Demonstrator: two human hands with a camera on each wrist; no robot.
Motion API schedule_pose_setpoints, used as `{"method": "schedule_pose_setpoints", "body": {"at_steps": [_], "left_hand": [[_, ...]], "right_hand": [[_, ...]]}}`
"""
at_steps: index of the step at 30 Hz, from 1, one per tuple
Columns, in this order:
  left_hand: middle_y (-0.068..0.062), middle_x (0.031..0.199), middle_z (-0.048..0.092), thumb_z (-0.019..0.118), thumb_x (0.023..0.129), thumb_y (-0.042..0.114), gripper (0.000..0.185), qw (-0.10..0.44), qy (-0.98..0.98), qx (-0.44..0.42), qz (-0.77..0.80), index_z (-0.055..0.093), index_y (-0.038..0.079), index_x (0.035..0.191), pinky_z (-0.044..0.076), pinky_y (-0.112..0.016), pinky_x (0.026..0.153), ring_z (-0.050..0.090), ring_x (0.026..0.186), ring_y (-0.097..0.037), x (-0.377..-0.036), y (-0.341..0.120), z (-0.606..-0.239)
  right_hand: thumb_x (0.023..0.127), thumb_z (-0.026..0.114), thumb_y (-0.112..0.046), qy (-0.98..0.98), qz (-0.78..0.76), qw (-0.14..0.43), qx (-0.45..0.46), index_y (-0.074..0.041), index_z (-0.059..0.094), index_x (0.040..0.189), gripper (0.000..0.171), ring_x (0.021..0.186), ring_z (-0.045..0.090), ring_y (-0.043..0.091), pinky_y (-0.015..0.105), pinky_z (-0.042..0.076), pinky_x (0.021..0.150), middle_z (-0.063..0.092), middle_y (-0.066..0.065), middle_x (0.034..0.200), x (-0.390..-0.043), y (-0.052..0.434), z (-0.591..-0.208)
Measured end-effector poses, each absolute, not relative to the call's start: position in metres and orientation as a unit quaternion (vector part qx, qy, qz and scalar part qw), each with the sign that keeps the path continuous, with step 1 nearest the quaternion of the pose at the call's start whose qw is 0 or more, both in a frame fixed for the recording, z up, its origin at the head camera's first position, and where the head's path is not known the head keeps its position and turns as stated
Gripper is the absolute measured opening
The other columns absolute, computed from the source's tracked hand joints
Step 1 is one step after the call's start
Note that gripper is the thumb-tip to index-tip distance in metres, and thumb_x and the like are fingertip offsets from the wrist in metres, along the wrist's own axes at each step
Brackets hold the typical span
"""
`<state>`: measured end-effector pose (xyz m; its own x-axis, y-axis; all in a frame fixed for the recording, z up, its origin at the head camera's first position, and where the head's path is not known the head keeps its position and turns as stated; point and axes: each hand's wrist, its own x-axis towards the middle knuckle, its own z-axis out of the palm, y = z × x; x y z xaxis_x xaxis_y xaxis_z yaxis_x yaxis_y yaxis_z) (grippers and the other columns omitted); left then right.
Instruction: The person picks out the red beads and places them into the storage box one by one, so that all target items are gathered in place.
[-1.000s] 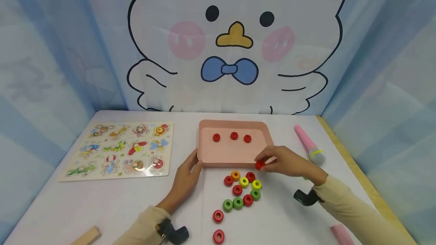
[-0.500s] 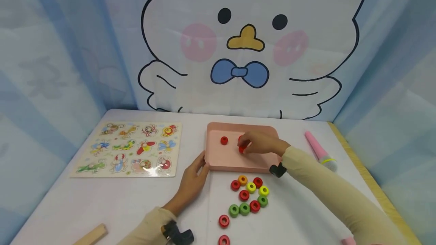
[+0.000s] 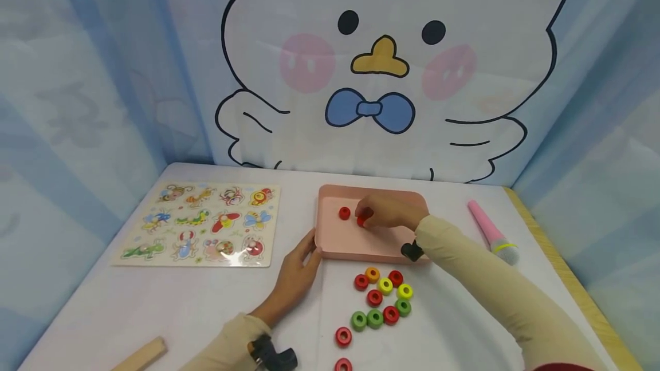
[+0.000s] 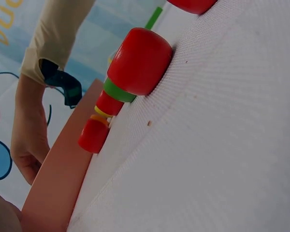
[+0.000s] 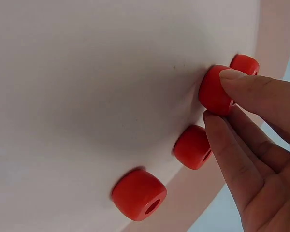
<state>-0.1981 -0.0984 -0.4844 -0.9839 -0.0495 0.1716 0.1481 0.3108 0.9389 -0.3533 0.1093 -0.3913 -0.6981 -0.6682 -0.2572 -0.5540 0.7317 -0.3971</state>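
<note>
Head view shows my right hand point(image 3: 389, 212) pinching a red bead point(image 3: 362, 220) inside the pink tray point(image 3: 372, 249) — placing step. My left hand point(image 3: 299, 268), fingers straight, steadies the tray's edge. Next I think I must let go gently.

No readable words, numbers, labels or brand marks are showing anywhere in these views. The puzzle board point(image 3: 198, 225), lying at about nine o'clock from the pink tray point(image 3: 371, 243), is carrying only insect pictures. The backdrop point(image 3: 387, 67) at twelve o'clock is displaying a cartoon bird drawing without lettering. In the left wrist view, yellow strokes at the upper left corner are looking like letters but staying too cropped to read.
</note>
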Motion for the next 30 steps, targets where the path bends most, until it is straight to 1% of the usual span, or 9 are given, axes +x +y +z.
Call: {"method": "schedule_pose_setpoints", "body": {"at_steps": [6,9,13,18,20,25,27,30], "left_hand": [[-0.010,0.150,0.043,0.053,0.102,0.020,0.054,0.086,-0.805,-0.031,-0.586,0.036,0.004,0.151,0.031,-0.042,0.113,0.039,0.138,-0.023,-0.198,-0.097,-0.483],[-0.009,0.150,0.043,0.053,0.102,0.020,0.054,0.086,-0.804,-0.035,-0.588,0.036,0.004,0.151,0.031,-0.041,0.113,0.039,0.137,-0.022,-0.198,-0.096,-0.483],[-0.010,0.150,0.043,0.053,0.102,0.020,0.054,0.094,-0.808,-0.039,-0.580,0.036,0.003,0.151,0.031,-0.042,0.113,0.040,0.137,-0.023,-0.198,-0.097,-0.483],[-0.012,0.149,0.044,0.052,0.103,0.019,0.053,0.099,-0.807,-0.042,-0.581,0.037,0.001,0.150,0.032,-0.043,0.113,0.041,0.137,-0.025,-0.196,-0.098,-0.484],[-0.012,0.149,0.043,0.052,0.103,0.019,0.053,0.096,-0.805,-0.042,-0.583,0.036,0.001,0.150,0.031,-0.043,0.113,0.041,0.136,-0.025,-0.196,-0.098,-0.485],[-0.010,0.150,0.042,0.052,0.103,0.020,0.054,0.087,-0.808,-0.040,-0.581,0.036,0.003,0.151,0.031,-0.039,0.113,0.041,0.137,-0.022,-0.197,-0.098,-0.485],[-0.010,0.150,0.042,0.052,0.103,0.019,0.054,0.090,-0.808,-0.043,-0.580,0.036,0.003,0.151,0.031,-0.040,0.113,0.041,0.136,-0.022,-0.198,-0.099,-0.484],[-0.010,0.150,0.043,0.052,0.102,0.019,0.053,0.100,-0.806,-0.050,-0.581,0.037,0.003,0.151,0.032,-0.040,0.113,0.042,0.136,-0.022,-0.199,-0.101,-0.483]], "right_hand": [[0.090,0.073,-0.011,0.914,-0.149,0.183,-0.330,-0.011,0.069,0.121,0.031,0.102,0.060,0.019,0.034,0.053,0.093,0.065,0.002,0.113,-0.349,0.114,-0.388],[0.090,0.073,-0.013,0.916,-0.156,0.174,-0.327,-0.010,0.068,0.120,0.031,0.104,0.059,0.022,0.035,0.053,0.092,0.065,0.004,0.114,-0.345,0.121,-0.383],[0.091,0.072,-0.012,0.909,-0.179,0.165,-0.337,-0.008,0.069,0.119,0.029,0.107,0.060,0.027,0.038,0.054,0.091,0.065,0.007,0.114,-0.337,0.130,-0.378],[0.089,0.073,-0.012,0.904,-0.195,0.145,-0.351,-0.005,0.069,0.118,0.029,0.104,0.060,0.027,0.039,0.055,0.089,0.066,0.009,0.113,-0.327,0.145,-0.375],[0.089,0.073,-0.012,0.905,-0.204,0.142,-0.346,-0.004,0.069,0.118,0.031,0.102,0.060,0.026,0.039,0.056,0.088,0.066,0.010,0.113,-0.320,0.152,-0.373],[0.091,0.071,-0.011,0.897,-0.249,0.158,-0.330,0.000,0.066,0.121,0.033,0.106,0.062,0.029,0.041,0.055,0.089,0.066,0.014,0.116,-0.298,0.168,-0.365],[0.091,0.071,-0.012,0.895,-0.260,0.156,-0.327,0.000,0.066,0.121,0.032,0.107,0.063,0.029,0.042,0.055,0.090,0.065,0.015,0.117,-0.289,0.175,-0.363],[0.091,0.071,-0.015,0.898,-0.266,0.146,-0.318,-0.002,0.066,0.121,0.033,0.105,0.062,0.025,0.040,0.055,0.091,0.066,0.013,0.116,-0.276,0.183,-0.362]]}}
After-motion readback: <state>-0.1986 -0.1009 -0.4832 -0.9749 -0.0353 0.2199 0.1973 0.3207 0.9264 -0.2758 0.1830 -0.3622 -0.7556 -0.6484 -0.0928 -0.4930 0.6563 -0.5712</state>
